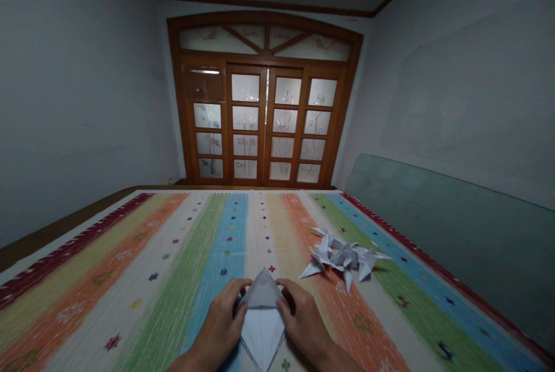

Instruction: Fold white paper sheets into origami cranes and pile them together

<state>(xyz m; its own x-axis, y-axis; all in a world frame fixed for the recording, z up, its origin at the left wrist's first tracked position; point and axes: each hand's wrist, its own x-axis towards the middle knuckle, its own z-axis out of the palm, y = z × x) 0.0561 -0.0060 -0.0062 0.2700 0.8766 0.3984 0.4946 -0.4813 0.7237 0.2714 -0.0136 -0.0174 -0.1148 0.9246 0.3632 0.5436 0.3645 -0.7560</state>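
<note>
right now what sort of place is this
Probably a bedroom in a home, though I can't be certain. A wide, bed-like surface is spread with a striped woven cover, glazed wooden doors stand at the far end, and the walls are plain.

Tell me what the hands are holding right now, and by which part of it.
The left hand and the right hand hold one folded white paper, gripping it by its opposite side edges, just below the pointed top.
</note>
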